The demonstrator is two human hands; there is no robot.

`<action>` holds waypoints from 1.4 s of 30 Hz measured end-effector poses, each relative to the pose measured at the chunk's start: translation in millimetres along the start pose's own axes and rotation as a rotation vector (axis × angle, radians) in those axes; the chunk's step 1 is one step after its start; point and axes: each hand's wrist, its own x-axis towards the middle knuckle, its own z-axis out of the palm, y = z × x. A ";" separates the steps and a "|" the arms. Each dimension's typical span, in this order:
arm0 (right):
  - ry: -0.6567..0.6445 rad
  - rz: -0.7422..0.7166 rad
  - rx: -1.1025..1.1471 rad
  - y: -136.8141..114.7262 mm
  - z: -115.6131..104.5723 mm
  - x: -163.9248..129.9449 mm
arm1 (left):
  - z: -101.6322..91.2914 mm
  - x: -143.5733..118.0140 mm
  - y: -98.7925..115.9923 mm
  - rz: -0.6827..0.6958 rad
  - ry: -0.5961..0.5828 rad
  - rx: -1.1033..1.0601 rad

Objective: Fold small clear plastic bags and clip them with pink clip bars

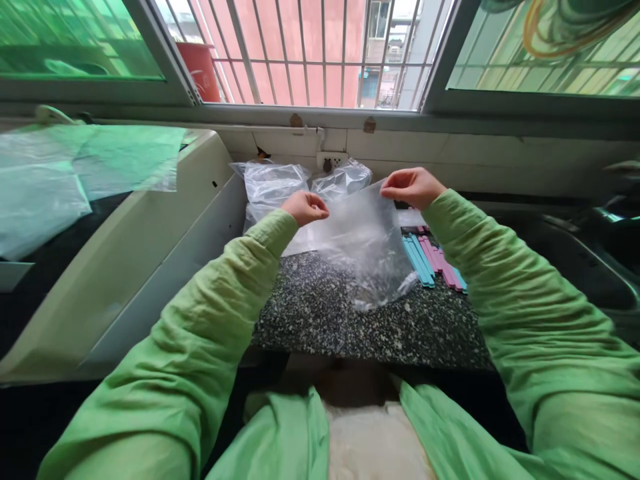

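Observation:
I hold a clear plastic bag (367,250) up by its top edge over a speckled dark granite counter (320,320). My left hand (306,207) pinches the bag's left top corner. My right hand (411,187) pinches the right top corner, a bit higher. The bag hangs down between them and its bottom rests on the counter. Both arms wear light green sleeves.
Blue and pink flat sticks (433,261) lie on the counter under my right forearm. More clear bags (280,187) are heaped by the wall. A cream-coloured appliance (150,253) with plastic sheets (60,177) stands on the left. A barred window (310,53) is ahead, a sink (595,267) at right.

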 end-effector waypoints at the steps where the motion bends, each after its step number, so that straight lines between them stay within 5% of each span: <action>1: 0.025 -0.037 0.012 -10.0 -1.3 -5.8 | -6.7 -4.8 3.9 0.051 0.051 0.000; 6: 0.051 -0.195 -0.050 -42.9 0.8 -50.0 | -31.0 -45.3 17.8 0.413 0.326 0.104; 10: 0.084 -0.350 -0.099 -39.1 13.2 -98.4 | -34.3 -91.4 17.3 0.617 0.386 0.256; 18: 0.039 -0.454 -0.357 -11.0 54.7 -196.7 | 2.6 -178.2 -4.3 0.741 0.172 0.311; 23: 0.044 -0.388 -0.394 6.1 73.4 -235.8 | 30.3 -209.8 -21.4 0.776 0.115 0.417; 29: -0.057 -0.346 -0.390 23.1 83.0 -254.6 | 48.5 -228.5 -34.8 0.762 0.000 0.417; 37: -0.194 -0.396 -0.380 24.8 83.3 -248.9 | 46.2 -233.5 -37.3 0.707 -0.162 0.372; 42: -0.392 -0.358 -0.386 33.0 70.6 -237.3 | 46.6 -232.4 -40.9 0.703 -0.289 0.346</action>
